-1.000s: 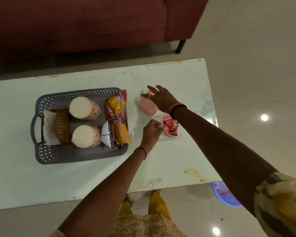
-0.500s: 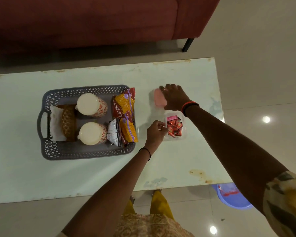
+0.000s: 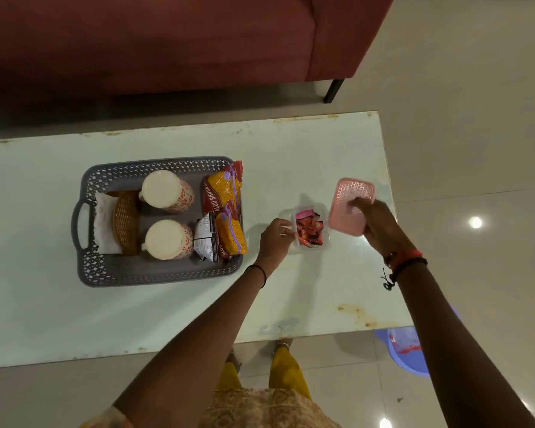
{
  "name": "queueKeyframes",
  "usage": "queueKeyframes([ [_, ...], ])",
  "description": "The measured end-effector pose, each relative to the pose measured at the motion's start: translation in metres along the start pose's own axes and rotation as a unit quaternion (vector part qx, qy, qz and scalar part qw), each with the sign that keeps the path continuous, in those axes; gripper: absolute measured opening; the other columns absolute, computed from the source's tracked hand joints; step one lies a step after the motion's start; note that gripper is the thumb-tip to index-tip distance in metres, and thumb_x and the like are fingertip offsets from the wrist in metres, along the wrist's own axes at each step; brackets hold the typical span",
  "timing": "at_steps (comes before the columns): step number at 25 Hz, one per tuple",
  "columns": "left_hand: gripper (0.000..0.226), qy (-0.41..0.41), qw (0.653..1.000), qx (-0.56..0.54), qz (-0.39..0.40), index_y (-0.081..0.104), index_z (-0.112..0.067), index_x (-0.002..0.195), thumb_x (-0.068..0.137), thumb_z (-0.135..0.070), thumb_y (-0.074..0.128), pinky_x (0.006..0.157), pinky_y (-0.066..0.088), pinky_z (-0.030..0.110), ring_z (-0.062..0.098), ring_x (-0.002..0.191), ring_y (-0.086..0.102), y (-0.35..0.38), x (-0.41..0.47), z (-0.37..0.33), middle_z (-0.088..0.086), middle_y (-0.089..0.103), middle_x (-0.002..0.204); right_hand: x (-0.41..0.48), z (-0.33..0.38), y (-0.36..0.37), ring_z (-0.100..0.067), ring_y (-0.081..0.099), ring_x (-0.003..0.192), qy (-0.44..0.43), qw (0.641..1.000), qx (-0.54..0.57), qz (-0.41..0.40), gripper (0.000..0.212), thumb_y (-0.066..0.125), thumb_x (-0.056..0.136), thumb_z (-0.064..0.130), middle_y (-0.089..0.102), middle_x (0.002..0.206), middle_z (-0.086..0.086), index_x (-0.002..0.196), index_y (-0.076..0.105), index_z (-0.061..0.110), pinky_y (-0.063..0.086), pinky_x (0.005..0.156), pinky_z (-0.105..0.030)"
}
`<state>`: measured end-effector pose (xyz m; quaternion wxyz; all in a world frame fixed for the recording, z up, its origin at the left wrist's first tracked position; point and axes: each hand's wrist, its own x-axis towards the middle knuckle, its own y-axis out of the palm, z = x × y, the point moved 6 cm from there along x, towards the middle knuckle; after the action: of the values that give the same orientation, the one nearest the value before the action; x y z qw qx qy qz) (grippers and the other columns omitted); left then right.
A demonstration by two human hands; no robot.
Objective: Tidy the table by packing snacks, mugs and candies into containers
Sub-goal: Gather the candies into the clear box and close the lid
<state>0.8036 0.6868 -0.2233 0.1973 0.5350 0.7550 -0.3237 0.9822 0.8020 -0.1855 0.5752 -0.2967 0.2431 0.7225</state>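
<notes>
A small clear box full of red and pink candies stands on the pale table, right of centre. My left hand grips the box's left edge. My right hand holds the pink lid lifted and tilted, just right of the box. To the left, a grey basket holds two white patterned mugs, yellow and red snack packets, a wicker piece and a white napkin.
A red sofa stands beyond the table, its black leg near the far right corner. A blue tub sits on the tiled floor by the table's near right corner. My feet show under the near edge.
My right hand picked the pink lid up off the table and brought it rightwards, tilted, beside the candy box. My left hand has stayed on the box.
</notes>
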Motion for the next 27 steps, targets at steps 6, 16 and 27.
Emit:
queueKeyframes([
  [6, 0.03, 0.015, 1.0, 0.001, 0.003, 0.058, -0.006, 0.119, 0.089, -0.008, 0.054, 0.091, 0.05, 0.051, 0.038, 0.1, 0.062, -0.001, 0.0, -0.008, 0.027, 0.065, 0.106, -0.014, -0.053, 0.002, -0.035, 0.059, 0.11, 0.04, 0.991, -0.125, -0.005, 0.05, 0.07, 0.081, 0.007, 0.062, 0.12, -0.019, 0.126, 0.051, 0.0, 0.054, 0.089, -0.049],
  [16, 0.051, 0.034, 0.998, 0.053, 0.013, 0.052, -0.011, 0.127, 0.079, -0.016, 0.07, 0.076, 0.043, 0.025, 0.016, 0.087, 0.056, 0.006, -0.005, -0.01, 0.018, 0.069, 0.104, -0.002, -0.035, 0.027, -0.029, 0.058, 0.109, -0.086, 0.913, -0.393, -0.064, 0.072, 0.074, 0.076, 0.034, 0.062, 0.115, -0.016, 0.137, 0.042, 0.012, 0.05, 0.086, -0.038],
  [27, 0.058, 0.148, 0.949, 0.28, 0.0, 0.032, -0.01, 0.14, 0.087, -0.004, 0.055, 0.092, 0.047, 0.035, 0.031, 0.118, 0.05, 0.02, -0.013, -0.029, 0.019, 0.045, 0.132, 0.004, -0.022, 0.04, -0.031, 0.055, 0.115, -0.086, 0.878, -0.471, -0.018, 0.066, 0.071, 0.079, 0.027, 0.054, 0.123, -0.017, 0.136, 0.044, 0.008, 0.049, 0.095, -0.041],
])
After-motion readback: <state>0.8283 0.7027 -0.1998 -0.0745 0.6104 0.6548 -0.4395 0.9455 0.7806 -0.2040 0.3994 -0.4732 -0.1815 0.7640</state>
